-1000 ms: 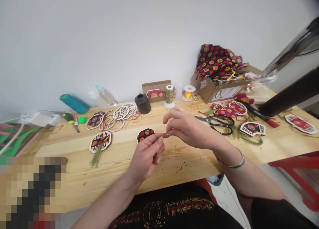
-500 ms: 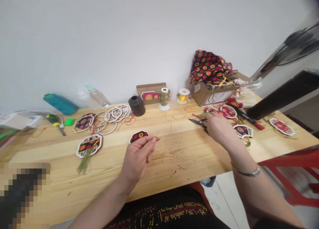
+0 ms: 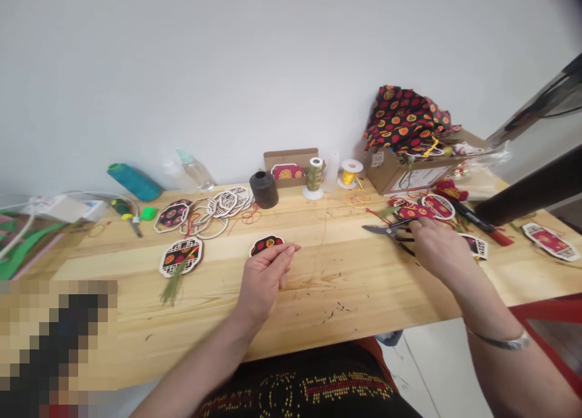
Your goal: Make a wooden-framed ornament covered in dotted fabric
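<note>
My left hand (image 3: 269,278) is closed in a pinch over the middle of the table. Between its thumb and forefinger sits the end of a fine thread (image 3: 324,224), which shows only faintly. Just behind these fingers lies a black panel with red flowers and a pale rim (image 3: 267,243), partly covered by the hand. My right hand (image 3: 436,248) is at the right, its fingers curled over the handles of dark scissors (image 3: 384,230). The blades lie low over the table and point left. The fingertips are partly hidden.
Behind stand a black thread cone (image 3: 264,190), an olive thread spool (image 3: 314,180) and a yellow spool (image 3: 350,174). Fretwork frames (image 3: 222,205) and a tasselled ornament (image 3: 182,257) lie left. A carton with patterned cloth (image 3: 407,121) and a black post (image 3: 531,187) are right.
The view has turned left, so things appear farther right. My right hand has shifted slightly right along the scissors, toward their handles. My left hand keeps its pinch.
</note>
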`<state>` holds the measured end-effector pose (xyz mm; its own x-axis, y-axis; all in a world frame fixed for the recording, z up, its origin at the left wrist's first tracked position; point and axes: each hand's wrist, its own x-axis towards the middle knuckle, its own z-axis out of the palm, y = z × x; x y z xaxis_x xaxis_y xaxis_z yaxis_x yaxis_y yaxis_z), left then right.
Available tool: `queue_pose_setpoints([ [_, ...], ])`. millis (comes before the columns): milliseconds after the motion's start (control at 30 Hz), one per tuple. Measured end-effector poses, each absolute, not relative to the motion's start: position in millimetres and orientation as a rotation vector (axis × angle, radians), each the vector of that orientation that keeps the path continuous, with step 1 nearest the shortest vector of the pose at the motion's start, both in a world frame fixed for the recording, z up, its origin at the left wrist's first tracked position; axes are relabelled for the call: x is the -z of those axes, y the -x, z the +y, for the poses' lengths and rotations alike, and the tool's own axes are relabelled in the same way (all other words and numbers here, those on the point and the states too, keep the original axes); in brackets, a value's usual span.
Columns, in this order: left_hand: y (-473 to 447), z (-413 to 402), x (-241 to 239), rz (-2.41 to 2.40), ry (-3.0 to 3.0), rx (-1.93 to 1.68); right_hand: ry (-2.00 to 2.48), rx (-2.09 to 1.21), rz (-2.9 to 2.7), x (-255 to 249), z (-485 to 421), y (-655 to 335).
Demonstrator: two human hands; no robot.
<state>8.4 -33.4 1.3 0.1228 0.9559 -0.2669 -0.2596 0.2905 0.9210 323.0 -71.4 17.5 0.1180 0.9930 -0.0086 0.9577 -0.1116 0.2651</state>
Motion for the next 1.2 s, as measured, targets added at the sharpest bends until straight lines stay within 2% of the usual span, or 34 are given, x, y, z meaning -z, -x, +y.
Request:
queue_pose_setpoints([
  [133, -5.9, -33.9, 2.0, 1.101, -0.950, -1.091, -2.432, -0.163, 1.864, -38.2, -85.0, -320.5],
  [200, -5.5, -35.8, 1.3, 1.153, -1.052, -1.119, -2.577, 0.133, 2.001, -46.0, -90.6, -310.7],
  [267, -5.6, -38.2, -0.9, 1.215, -1.177, -1.157, -2.566, 0.743, 2.337, -50.0, -96.0, -293.5],
  [333, -5.8, -40.4, -3.2, 1.252, -1.295, -1.204, -2.310, 1.476, 2.556, -50.6, -101.1, -270.6],
  [400, -5.8, -41.7, -4.6, 1.258, -1.381, -1.248, -1.993, 2.052, 2.594, -47.8, -105.5, -245.8],
  [567, -3.4, -41.6, -2.7, 1.272, -1.485, -1.274, -1.335, 2.798, 2.343, -25.0, -110.9, -201.1],
  [633, -2.4, -41.4, -1.1, 1.280, -1.491, -1.264, -1.322, 2.899, 2.220, -12.1, -112.3, -193.1],
  [767, -1.9, -41.6, 0.4, 1.286, -1.486, -1.254, -1.417, 2.844, 2.208, 4.4, -114.3, -188.0],
  [1000, -2.9, -41.4, -0.7, 1.260, -1.551, -1.289, -1.443, 2.587, 2.335, -3.6, -108.4, -189.3],
  [1200, -2.3, -41.4, 3.6, 1.214, -1.705, -1.363, -1.491, 2.635, 2.299, -7.0, -107.9, -187.4],
])
